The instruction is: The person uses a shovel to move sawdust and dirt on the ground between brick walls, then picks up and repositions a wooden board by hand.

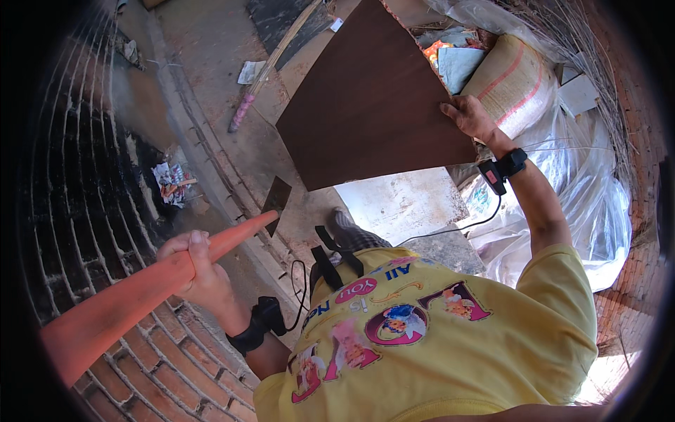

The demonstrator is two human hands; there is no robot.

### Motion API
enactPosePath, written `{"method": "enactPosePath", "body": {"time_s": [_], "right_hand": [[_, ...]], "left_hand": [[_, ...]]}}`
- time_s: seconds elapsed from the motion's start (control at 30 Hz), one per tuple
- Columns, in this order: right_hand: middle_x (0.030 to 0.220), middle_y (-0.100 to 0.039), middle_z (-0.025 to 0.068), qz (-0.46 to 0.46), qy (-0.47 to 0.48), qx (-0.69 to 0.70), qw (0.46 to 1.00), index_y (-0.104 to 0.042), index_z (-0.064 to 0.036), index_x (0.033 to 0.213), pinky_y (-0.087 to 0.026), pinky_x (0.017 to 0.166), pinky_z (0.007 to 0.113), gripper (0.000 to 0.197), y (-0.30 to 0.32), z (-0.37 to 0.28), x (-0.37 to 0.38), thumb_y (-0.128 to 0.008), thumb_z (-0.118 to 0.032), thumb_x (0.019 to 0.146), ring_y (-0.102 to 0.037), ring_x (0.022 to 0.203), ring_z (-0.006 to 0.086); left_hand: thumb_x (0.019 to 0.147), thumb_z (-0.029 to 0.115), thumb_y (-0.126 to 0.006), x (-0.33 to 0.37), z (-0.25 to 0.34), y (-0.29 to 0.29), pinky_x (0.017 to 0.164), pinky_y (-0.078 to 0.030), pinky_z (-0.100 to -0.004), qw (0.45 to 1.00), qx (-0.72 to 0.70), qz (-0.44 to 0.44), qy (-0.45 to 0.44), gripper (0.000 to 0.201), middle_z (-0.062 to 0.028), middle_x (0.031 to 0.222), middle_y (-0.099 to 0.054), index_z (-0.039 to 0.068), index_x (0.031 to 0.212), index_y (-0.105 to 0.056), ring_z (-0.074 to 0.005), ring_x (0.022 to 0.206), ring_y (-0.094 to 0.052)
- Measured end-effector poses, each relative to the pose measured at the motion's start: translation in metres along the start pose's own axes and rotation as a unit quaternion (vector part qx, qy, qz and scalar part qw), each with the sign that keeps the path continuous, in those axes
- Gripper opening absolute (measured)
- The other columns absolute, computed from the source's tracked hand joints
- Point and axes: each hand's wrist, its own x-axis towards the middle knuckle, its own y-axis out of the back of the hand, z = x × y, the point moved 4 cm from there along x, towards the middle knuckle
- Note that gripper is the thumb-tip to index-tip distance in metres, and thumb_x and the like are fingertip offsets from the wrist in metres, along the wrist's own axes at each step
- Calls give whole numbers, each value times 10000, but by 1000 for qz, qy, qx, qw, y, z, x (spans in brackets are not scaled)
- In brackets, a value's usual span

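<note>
My left hand (195,264) is wrapped round the thick red-orange handle (151,281) of what looks like a hoe. The handle slants from the lower left toward the floor, and a dark flat blade (279,197) shows at its far end. At the upper right, my right hand (470,117) grips the right edge of a large dark brown board (373,105). Its thumb lies on the board's face and the other fingers are hidden. The board is tilted in front of me, over the floor and beside a woven sack (512,81).
A brick wall (151,366) with a blackened part runs along the left, crumpled paper litter (171,184) at its foot. A broom-like bundle of stalks (264,74) lies on the floor ahead. Clear plastic sheeting (562,193) and dry twigs (605,91) crowd the right side.
</note>
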Motion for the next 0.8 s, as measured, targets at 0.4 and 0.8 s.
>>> {"method": "enactPosePath", "body": {"time_s": [0.4, 0.8], "right_hand": [[525, -422, 100, 23, 8, -76, 997, -517, 31, 671, -350, 533, 352, 330, 61, 100, 58, -525, -267, 813, -403, 523, 178], [811, -585, 199, 55, -130, -253, 957, -569, -7, 937, -441, 681, 375, 386, 69, 224, 91, -566, -343, 747, -574, 769, 318]], "left_hand": [[742, -33, -544, 52, -47, -29, 579, -446, -302, 1000, -23, 1, 6, 110, -81, 638, -471, 2, 724, -441, -163, 567, -465], [736, -50, -533, 80, -91, -83, 601, -439, -305, 994, -75, -75, 31, 97, -69, 625, -467, -4, 733, -447, -167, 572, -474]]}}
